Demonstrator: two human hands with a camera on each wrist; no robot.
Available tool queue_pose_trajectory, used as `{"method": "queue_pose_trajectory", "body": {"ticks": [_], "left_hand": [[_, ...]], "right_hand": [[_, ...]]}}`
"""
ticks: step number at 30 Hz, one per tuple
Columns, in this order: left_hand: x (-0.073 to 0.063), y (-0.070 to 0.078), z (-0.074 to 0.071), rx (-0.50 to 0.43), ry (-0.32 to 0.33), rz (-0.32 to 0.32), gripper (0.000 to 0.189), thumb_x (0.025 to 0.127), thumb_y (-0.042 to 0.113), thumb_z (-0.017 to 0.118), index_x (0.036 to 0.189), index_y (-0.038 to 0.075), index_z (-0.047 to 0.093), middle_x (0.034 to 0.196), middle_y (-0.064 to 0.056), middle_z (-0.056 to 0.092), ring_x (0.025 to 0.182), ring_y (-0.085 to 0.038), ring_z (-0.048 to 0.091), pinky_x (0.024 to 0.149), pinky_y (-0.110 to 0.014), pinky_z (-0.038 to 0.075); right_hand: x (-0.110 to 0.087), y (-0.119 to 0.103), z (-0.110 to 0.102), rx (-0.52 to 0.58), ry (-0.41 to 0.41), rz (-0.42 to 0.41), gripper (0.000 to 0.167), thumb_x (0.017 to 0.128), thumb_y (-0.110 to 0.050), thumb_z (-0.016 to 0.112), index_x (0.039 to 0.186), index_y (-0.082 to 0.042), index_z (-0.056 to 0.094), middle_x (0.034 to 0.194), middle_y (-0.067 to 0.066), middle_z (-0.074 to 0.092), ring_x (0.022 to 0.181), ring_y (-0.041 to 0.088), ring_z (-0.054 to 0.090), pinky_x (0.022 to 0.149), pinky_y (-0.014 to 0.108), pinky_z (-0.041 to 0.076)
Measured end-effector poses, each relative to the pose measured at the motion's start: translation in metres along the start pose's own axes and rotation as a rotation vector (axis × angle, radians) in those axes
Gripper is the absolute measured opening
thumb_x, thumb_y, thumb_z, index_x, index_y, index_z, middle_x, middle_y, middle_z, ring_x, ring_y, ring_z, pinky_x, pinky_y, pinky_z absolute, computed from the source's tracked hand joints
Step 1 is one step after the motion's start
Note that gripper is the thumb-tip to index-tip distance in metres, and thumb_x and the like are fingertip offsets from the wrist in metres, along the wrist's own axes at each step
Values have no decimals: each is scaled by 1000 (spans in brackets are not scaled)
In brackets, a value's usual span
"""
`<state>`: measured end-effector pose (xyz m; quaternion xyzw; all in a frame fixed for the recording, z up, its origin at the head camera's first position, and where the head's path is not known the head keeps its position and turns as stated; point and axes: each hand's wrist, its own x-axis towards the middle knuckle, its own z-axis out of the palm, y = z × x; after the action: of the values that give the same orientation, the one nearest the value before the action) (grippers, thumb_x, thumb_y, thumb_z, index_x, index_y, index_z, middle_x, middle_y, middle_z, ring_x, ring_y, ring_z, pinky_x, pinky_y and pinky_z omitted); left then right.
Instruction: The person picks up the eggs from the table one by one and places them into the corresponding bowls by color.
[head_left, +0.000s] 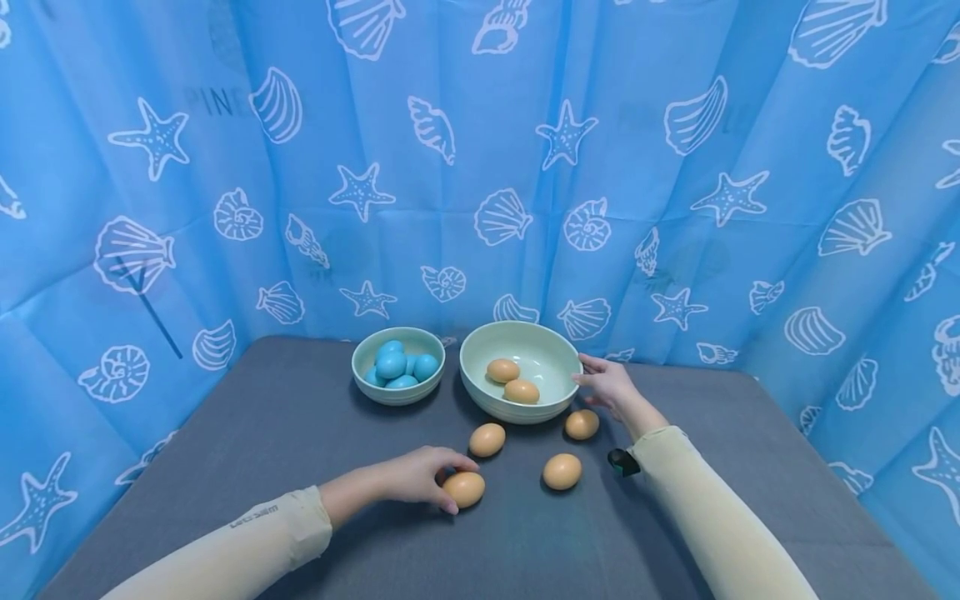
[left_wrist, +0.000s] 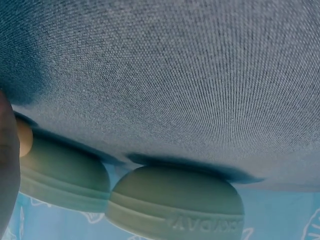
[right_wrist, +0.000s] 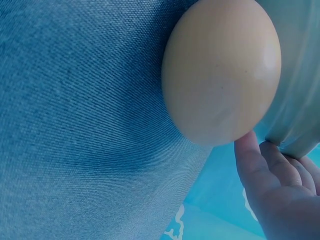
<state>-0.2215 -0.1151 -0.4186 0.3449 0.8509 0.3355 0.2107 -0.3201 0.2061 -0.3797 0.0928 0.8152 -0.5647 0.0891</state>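
My left hand point(head_left: 420, 477) is low over the table with thumb and fingers around a brown egg point(head_left: 463, 489). In the left wrist view only a strip of that hand point(left_wrist: 7, 160) shows, and its egg is out of sight. At the right side of the large pale green bowl point(head_left: 480, 392), my right hand point(head_left: 611, 385) touches the rim and outer wall with extended fingers. Two brown eggs point(head_left: 522, 392) lie inside this bowl. Another brown egg point(right_wrist: 222, 72) sits on the table beside it, just below the right hand; one finger point(right_wrist: 250, 160) appears close to its end.
A smaller green bowl point(head_left: 398, 398) with several blue eggs point(head_left: 391, 365) stands left of the large one. Two more brown eggs point(head_left: 487, 440) rest on the grey tablecloth point(head_left: 315, 400) in front. A blue shell-patterned curtain point(head_left: 465, 167) hangs behind the table.
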Motion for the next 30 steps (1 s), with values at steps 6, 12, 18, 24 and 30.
{"method": "queue_pose_trajectory", "body": {"ticks": [6, 12, 18, 24, 30], "left_hand": [[-1, 0, 0, -18, 12, -1, 51, 83, 11, 78, 130, 4, 59, 113, 3, 60, 84, -6, 50, 74, -22, 46], [-3, -1, -2, -13, 46, 7, 50, 85, 13, 76, 131, 4, 58, 119, -1, 60, 89, -7, 52, 79, -23, 47], [-2, 1, -7, -11, 97, 38, 51, 87, 14, 75, 134, 2, 56, 125, -7, 59, 98, -12, 55, 84, -25, 50], [2, 6, -13, 15, 133, 46, 52, 89, 14, 73, 135, 2, 54, 123, -7, 59, 99, -15, 56, 85, -26, 52], [7, 13, -21, 16, 158, 56, 52, 91, 14, 70, 138, 1, 51, 124, -9, 58, 98, -17, 55, 83, -26, 52]], "right_hand": [[0, 0, 1, 6, -8, -8, 58, 101, -8, 52, 153, -6, 26, 157, 18, 23, 138, 35, 34, 92, 47, 48], [0, 0, 1, 6, -12, -11, 58, 101, -8, 52, 153, -5, 27, 157, 18, 23, 138, 35, 33, 91, 46, 49], [0, 0, 2, 10, -9, -10, 58, 101, -8, 52, 153, -5, 27, 157, 18, 24, 138, 35, 34, 90, 46, 49], [0, -1, 1, 12, -11, -9, 58, 101, -8, 52, 153, -5, 26, 157, 18, 23, 139, 36, 33, 91, 46, 49], [-1, -1, 0, 1, -15, -2, 59, 101, -8, 52, 153, -6, 25, 157, 18, 23, 137, 35, 35, 90, 44, 50]]}}
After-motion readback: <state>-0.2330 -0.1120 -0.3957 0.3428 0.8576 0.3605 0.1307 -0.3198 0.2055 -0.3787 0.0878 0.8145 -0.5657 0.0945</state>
